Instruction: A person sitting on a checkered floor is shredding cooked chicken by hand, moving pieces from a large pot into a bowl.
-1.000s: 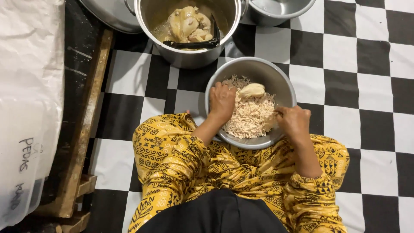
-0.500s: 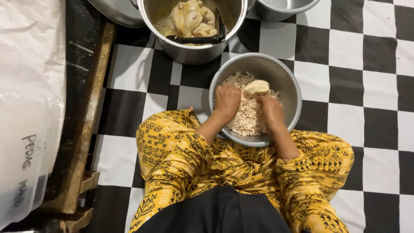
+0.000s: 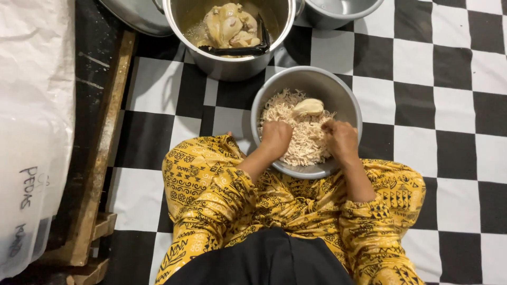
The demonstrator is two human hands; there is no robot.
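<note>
In the head view, the person is sitting on a black and white checkered floor (image 3: 449, 79) with both hands inside a metal bowl (image 3: 348, 100) that is resting between the knees. The left hand (image 3: 275, 138) is curling down into the shredded chicken (image 3: 301, 142) and its fingers are pressing on the strands; I cannot tell whether it is really pinching some. The right hand (image 3: 342, 139) is also lying half closed on the same heap, with fingertips bent into it. Just beyond the fingers of both hands, a pale whole piece of meat (image 3: 308, 107) is sitting on top of the shreds, not touched.

I judge the shreds to be light, soft, moist and a little greasy, so they are likely clinging to the fingers; a loose pinch from above seems the best hold. The whole piece looks firmer and slippery.

Farther ahead of the hands, a large steel pot (image 3: 232, 66) is holding cooked chicken pieces and black tongs (image 3: 237, 50).

Far to the side of the left hand, a white plastic bag (image 3: 31, 105) with dark handwritten marks low on it is lying beside a wooden pallet (image 3: 97, 158).
</note>
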